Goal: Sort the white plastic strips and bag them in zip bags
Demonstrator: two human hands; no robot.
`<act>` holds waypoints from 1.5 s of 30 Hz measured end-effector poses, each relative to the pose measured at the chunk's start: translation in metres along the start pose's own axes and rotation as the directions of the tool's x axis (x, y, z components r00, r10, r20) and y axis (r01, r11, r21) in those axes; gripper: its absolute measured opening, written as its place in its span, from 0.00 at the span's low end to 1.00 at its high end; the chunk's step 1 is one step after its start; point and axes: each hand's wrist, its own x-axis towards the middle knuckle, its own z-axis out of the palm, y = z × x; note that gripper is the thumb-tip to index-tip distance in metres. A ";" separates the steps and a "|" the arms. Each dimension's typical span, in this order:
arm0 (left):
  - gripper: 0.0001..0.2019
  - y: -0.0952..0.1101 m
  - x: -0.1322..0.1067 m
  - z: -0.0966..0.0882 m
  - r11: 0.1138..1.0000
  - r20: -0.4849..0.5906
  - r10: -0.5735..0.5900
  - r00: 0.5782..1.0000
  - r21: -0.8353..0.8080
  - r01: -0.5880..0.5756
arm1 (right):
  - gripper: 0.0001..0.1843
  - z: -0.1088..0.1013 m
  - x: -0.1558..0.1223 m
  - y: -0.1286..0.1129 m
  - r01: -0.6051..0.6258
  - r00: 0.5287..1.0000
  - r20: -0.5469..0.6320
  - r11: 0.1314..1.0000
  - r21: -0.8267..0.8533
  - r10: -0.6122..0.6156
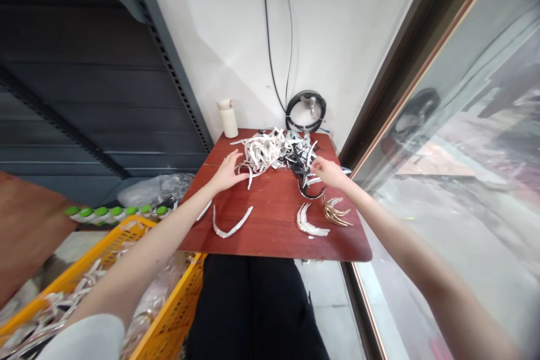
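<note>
**Head view: both hands at the heap of headbands**

I see the left hand (228, 171) with its fingers spread wide, tips touching the white edge of the heap of headbands (276, 152). The right hand (329, 172) has loosely curled fingers resting on the heap's dark bands; whether they grip one I cannot tell. The heap sits at the far end of the red counter (274, 230). Nearer lie sorted white bands (310, 224), gold bands (335, 212) and an orange basket (177, 309).

Bright, even daylight from the tall glass window (464, 140); soft glare on the glossy reddish-brown wooden table (274, 225); edges strongly bowed, corners blurred.
</note>
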 end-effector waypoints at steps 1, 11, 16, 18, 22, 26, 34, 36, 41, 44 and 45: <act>0.35 0.000 -0.010 -0.010 1.000 -0.015 -0.007 1.000 -0.001 0.007 | 0.05 0.001 -0.005 -0.007 0.065 0.997 -0.034 0.994 0.083 -0.062; 0.15 -0.024 -0.175 -0.083 0.985 -0.092 -0.162 0.982 0.047 0.167 | 0.08 0.084 -0.037 -0.158 0.547 0.812 -0.164 0.634 0.547 -0.559; 0.10 -0.028 -0.227 -0.066 0.989 -0.202 -0.073 0.977 0.110 0.097 | 0.09 0.154 -0.011 -0.235 0.620 0.773 0.008 0.757 0.204 -0.635; 0.10 -0.028 -0.232 -0.060 0.988 -0.235 -0.058 0.970 0.124 0.089 | 0.10 0.177 -0.002 -0.254 0.606 0.782 0.066 0.781 0.150 -0.619; 0.07 -0.030 -0.232 -0.056 0.987 -0.251 -0.053 0.966 0.132 0.088 | 0.11 0.201 0.001 -0.269 0.613 0.761 0.162 0.778 0.141 -0.629; 0.09 -0.029 -0.236 -0.057 0.987 -0.263 -0.075 0.962 0.121 0.110 | 0.10 0.200 -0.004 -0.267 0.653 0.689 0.263 0.736 0.180 -0.675; 0.27 -0.020 -0.246 -0.053 0.965 -0.321 -0.204 0.925 0.091 0.244 | 0.08 0.195 -0.012 -0.262 0.683 0.550 0.369 0.657 0.318 -0.750; 0.22 -0.020 -0.248 -0.051 0.972 -0.278 -0.182 0.943 0.094 0.216 | 0.08 0.196 -0.016 -0.260 0.688 0.541 0.347 0.640 0.343 -0.767; 0.15 -0.019 -0.254 -0.046 0.974 -0.250 -0.196 0.948 0.066 0.219 | 0.08 0.194 0.002 -0.249 0.638 0.735 0.037 0.708 0.302 -0.678; 0.14 -0.018 -0.254 -0.046 0.969 -0.257 -0.222 0.941 0.050 0.242 | 0.10 0.186 0.035 -0.243 0.531 0.842 -0.224 0.826 0.190 -0.490; 0.14 -0.017 -0.254 -0.046 0.968 -0.253 -0.229 0.940 0.045 0.248 | 0.12 0.184 0.048 -0.243 0.488 0.855 -0.282 0.858 0.157 -0.435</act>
